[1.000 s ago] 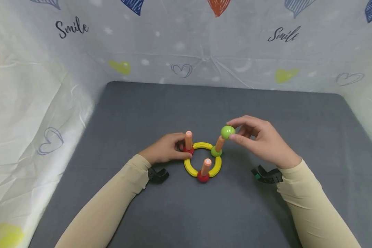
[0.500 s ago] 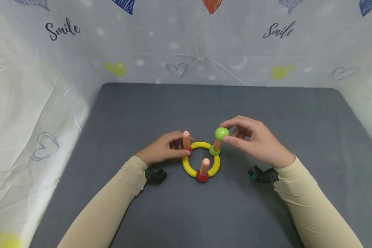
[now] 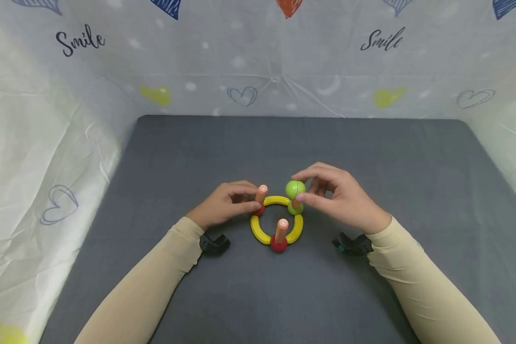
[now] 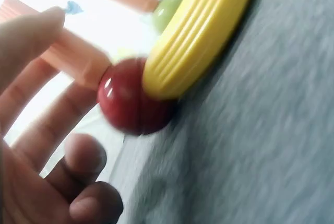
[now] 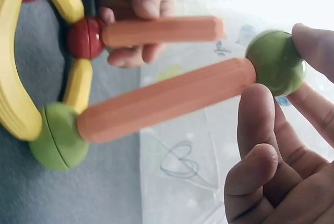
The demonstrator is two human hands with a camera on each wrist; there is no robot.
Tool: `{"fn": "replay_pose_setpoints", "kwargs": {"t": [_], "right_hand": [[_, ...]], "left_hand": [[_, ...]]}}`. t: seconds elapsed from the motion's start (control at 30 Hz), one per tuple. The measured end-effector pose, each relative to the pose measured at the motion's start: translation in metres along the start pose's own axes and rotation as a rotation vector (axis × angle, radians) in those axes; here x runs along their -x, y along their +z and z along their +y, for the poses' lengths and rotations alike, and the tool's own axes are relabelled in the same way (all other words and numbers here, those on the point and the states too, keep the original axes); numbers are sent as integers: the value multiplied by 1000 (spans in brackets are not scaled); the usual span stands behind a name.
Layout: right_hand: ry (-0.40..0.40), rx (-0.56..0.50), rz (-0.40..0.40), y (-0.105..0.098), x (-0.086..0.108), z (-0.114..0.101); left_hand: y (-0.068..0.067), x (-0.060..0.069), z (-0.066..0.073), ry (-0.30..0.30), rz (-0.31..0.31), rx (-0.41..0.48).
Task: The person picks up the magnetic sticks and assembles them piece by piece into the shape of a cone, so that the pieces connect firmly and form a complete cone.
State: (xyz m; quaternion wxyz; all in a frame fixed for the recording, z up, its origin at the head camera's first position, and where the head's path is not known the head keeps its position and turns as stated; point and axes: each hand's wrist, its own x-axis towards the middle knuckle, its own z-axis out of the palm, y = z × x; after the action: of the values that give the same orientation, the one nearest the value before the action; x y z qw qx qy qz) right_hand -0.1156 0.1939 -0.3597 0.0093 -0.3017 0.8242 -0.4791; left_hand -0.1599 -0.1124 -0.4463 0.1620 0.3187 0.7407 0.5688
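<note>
On the table, yellow curved pieces (image 3: 260, 231) joined by balls form a ring. Its left red ball (image 4: 133, 96) bears an orange stick (image 3: 261, 193), which my left hand (image 3: 225, 203) pinches between thumb and fingers. From the ring's lower green ball (image 5: 58, 136) rises another orange stick (image 5: 167, 101). An upper green ball (image 3: 295, 189) sits at the top end of that stick, and my right hand (image 3: 341, 193) holds it by thumb and fingertips. Nearest to me, a front red ball (image 3: 278, 245) carries a third orange stick (image 3: 281, 231), with neither hand on it.
A dark grey table (image 3: 258, 296) lies under everything. Behind it and at the sides hangs a pale sheet (image 3: 258, 52) printed with hearts and lettering. Black devices sit at the left wrist (image 3: 215, 244) and the right wrist (image 3: 353, 244).
My right hand has moved left and slightly down with the green ball, which now lines up over its stick. The left stick leans a little more to the right, my left hand staying beside it.
</note>
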Motion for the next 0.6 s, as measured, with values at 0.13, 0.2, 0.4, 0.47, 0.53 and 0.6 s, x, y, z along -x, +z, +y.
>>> {"fn": "replay_pose_setpoints", "kwargs": {"t": [0.13,0.2,0.4,0.47,0.53,0.6], "right_hand": [[-9,-7,2,6,-2,-1],[-8,-9,5,9,-2,-2],[-26,-23,-10,15,-3,-3],[-35,-20,-10,16,-3,-3],[-38,-21,-5,18,-3,-2],[-38,-23,2,19,-2,-2]], "left_hand": [[6,0,3,39,-17,-5],[8,-1,4,50,-19,-8],[10,1,5,59,-20,-26],[10,1,5,70,-24,-45],[11,0,6,76,-28,-51],[12,-1,6,79,-31,-56]]}}
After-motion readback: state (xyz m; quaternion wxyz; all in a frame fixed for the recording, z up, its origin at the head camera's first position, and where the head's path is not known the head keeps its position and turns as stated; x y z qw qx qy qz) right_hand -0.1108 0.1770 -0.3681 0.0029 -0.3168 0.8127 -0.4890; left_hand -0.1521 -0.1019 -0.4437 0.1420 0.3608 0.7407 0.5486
